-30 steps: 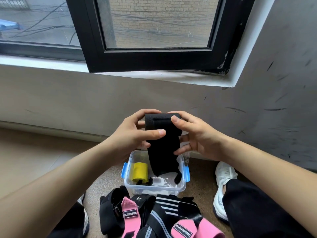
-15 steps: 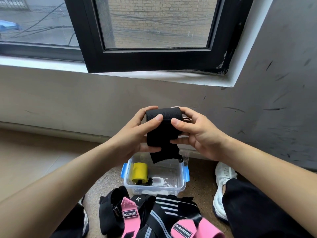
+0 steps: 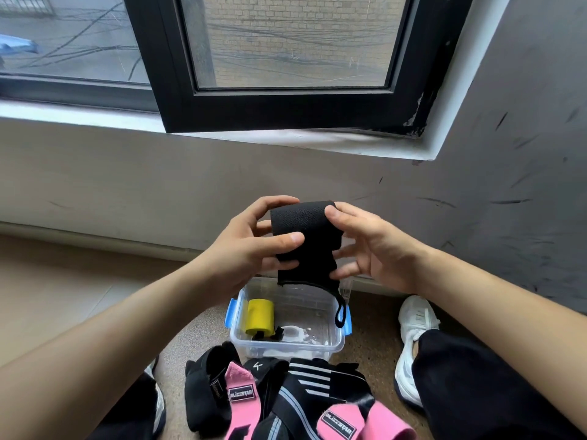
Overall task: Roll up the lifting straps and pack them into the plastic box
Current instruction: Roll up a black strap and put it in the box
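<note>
A black lifting strap [image 3: 303, 239], mostly rolled, is held up in the air above the clear plastic box [image 3: 333, 342]. My left hand [image 3: 251, 249] grips the roll from the left, thumb across its front. My right hand [image 3: 373, 246] holds its right side with thumb on top and fingers spread behind. A short loose tail and a thin loop [image 3: 340, 312] hang down toward the box. Inside the box lies a rolled yellow strap [image 3: 259, 316]. A pile of black, striped and pink straps [image 3: 286, 398] lies on the floor in front of the box.
The box has blue clips [image 3: 231, 312] and sits on a speckled floor against a grey wall under a black-framed window [image 3: 286, 100]. A white shoe [image 3: 413, 344] and a black trouser leg are at the right, another shoe at the lower left.
The hanging tail of the black strap has grown much shorter as the roll took it up. Both hands have shifted their fingers round the roll.
</note>
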